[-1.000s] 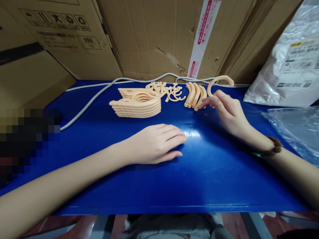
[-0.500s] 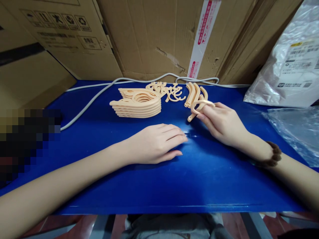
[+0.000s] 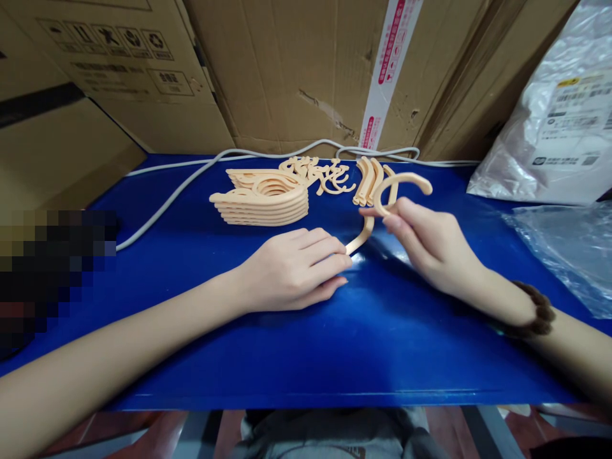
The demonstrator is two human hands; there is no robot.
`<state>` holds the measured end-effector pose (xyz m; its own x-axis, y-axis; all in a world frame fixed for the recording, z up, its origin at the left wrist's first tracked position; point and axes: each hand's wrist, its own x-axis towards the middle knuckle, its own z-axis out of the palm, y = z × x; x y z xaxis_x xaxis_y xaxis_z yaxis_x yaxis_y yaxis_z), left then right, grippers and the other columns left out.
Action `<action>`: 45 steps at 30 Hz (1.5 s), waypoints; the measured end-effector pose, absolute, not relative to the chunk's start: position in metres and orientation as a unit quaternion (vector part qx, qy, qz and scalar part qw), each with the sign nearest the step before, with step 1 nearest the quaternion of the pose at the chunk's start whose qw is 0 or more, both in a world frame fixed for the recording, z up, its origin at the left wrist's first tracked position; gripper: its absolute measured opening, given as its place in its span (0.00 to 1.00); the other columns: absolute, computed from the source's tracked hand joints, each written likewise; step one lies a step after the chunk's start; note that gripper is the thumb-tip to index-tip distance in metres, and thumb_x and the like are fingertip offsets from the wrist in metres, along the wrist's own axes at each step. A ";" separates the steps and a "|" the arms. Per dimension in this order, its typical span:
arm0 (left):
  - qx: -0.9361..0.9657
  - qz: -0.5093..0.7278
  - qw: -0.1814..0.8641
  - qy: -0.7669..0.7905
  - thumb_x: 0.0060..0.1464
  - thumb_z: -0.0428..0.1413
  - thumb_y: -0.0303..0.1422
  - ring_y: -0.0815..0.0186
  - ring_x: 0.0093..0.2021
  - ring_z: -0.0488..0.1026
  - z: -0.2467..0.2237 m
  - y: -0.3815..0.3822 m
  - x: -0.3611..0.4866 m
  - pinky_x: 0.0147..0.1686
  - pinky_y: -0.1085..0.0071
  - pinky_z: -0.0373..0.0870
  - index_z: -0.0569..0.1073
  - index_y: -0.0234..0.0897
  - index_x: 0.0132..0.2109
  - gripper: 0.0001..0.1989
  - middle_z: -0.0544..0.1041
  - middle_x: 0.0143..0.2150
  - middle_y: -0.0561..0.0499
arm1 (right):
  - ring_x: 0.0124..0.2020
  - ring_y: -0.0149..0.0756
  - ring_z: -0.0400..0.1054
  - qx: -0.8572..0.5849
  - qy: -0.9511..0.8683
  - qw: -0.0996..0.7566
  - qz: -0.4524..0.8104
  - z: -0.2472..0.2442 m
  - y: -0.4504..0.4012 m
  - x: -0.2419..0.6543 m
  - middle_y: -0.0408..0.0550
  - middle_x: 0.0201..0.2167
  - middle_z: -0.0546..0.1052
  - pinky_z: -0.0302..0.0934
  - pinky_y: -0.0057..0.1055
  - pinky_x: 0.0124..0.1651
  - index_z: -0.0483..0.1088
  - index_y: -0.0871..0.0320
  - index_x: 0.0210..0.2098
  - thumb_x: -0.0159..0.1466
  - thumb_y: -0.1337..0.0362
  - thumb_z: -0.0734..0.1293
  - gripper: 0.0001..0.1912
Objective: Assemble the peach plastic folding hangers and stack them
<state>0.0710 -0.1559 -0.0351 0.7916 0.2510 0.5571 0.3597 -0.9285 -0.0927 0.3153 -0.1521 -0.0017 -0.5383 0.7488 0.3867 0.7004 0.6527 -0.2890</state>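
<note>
- Head view: right hand (image 3: 423, 236) pinches curved hook (image 3: 404, 180), forefinger at bent strip (image 3: 362, 237).
- Strip lies between hands; left hand (image 3: 299, 268) loosely curled, fingertips at strip's near end, grip unclear.
- Step, likely: strip passing leftward; calls for firm left pinch.
- Stacked frames (image 3: 268, 211), small hooks (image 3: 337, 178), cable (image 3: 165, 210) beyond.
- Held hook crowds right fingers.

Light seemingly from above, dimmer over the cardboard (image 3: 287, 70).
I catch a pale glare on the blue tabletop (image 3: 335, 357), soft shadow beneath the right hand (image 3: 433, 239), glints along the plastic bag (image 3: 511, 150); edges look stretched, label (image 3: 576, 118) print is soft, and far left is pixelated.
</note>
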 end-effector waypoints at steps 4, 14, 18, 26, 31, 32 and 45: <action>-0.946 -0.259 0.076 -0.179 0.64 0.52 0.31 0.59 0.46 0.74 -0.037 -0.155 0.072 0.47 0.64 0.72 0.74 0.31 0.49 0.11 0.78 0.48 0.44 | 0.25 0.35 0.63 -0.481 -0.848 0.222 0.033 -0.008 -0.131 0.325 0.46 0.26 0.71 0.54 0.31 0.30 0.62 0.54 0.31 0.72 0.57 0.54 0.16; -0.940 -0.192 0.099 -0.263 0.62 0.54 0.35 0.55 0.52 0.72 -0.024 -0.158 0.066 0.50 0.62 0.68 0.71 0.31 0.55 0.17 0.76 0.54 0.44 | 0.28 0.34 0.67 -0.477 -0.839 0.236 0.113 -0.013 -0.137 0.322 0.46 0.28 0.75 0.55 0.30 0.34 0.72 0.57 0.41 0.72 0.56 0.53 0.19; -0.939 -0.174 0.105 -0.279 0.62 0.54 0.35 0.56 0.47 0.73 -0.022 -0.165 0.070 0.43 0.63 0.68 0.70 0.32 0.54 0.16 0.77 0.51 0.45 | 0.29 0.32 0.68 -0.443 -0.835 0.260 0.198 -0.009 -0.147 0.314 0.44 0.30 0.76 0.57 0.28 0.35 0.73 0.57 0.38 0.72 0.55 0.55 0.18; -0.928 -0.123 0.073 -0.343 0.65 0.50 0.39 0.60 0.38 0.74 -0.027 -0.169 0.073 0.31 0.67 0.63 0.72 0.36 0.44 0.12 0.75 0.38 0.49 | 0.33 0.30 0.68 -0.408 -0.788 0.292 0.358 -0.020 -0.153 0.306 0.42 0.30 0.74 0.60 0.28 0.40 0.69 0.57 0.37 0.72 0.55 0.58 0.15; -0.885 -0.106 -0.098 -0.442 0.64 0.52 0.41 0.66 0.29 0.72 -0.024 -0.168 0.073 0.23 0.71 0.55 0.71 0.38 0.41 0.11 0.75 0.36 0.54 | 0.29 0.29 0.59 -0.458 -0.748 0.307 0.370 -0.029 -0.143 0.311 0.40 0.27 0.66 0.55 0.29 0.34 0.73 0.55 0.41 0.72 0.51 0.55 0.20; -0.873 -0.113 -0.143 -0.453 0.64 0.52 0.42 0.67 0.28 0.71 -0.023 -0.168 0.073 0.24 0.72 0.55 0.71 0.39 0.41 0.11 0.76 0.35 0.55 | 0.29 0.30 0.59 -0.462 -0.747 0.310 0.363 -0.030 -0.142 0.312 0.40 0.27 0.66 0.55 0.29 0.35 0.74 0.55 0.40 0.72 0.51 0.55 0.21; -0.663 -0.215 -0.574 -0.430 0.60 0.56 0.41 0.67 0.24 0.75 -0.027 -0.168 0.082 0.17 0.75 0.66 0.60 0.43 0.46 0.14 0.77 0.37 0.56 | 0.35 0.32 0.67 -0.425 -0.645 0.381 0.508 -0.024 -0.142 0.303 0.41 0.27 0.76 0.56 0.31 0.44 0.68 0.55 0.40 0.69 0.57 0.62 0.08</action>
<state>0.0821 -0.1678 -0.0267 0.5368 0.8176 -0.2082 0.3235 0.0284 0.9458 0.3028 -0.1418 -0.0243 -0.3480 0.9356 0.0593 0.1616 0.1222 -0.9793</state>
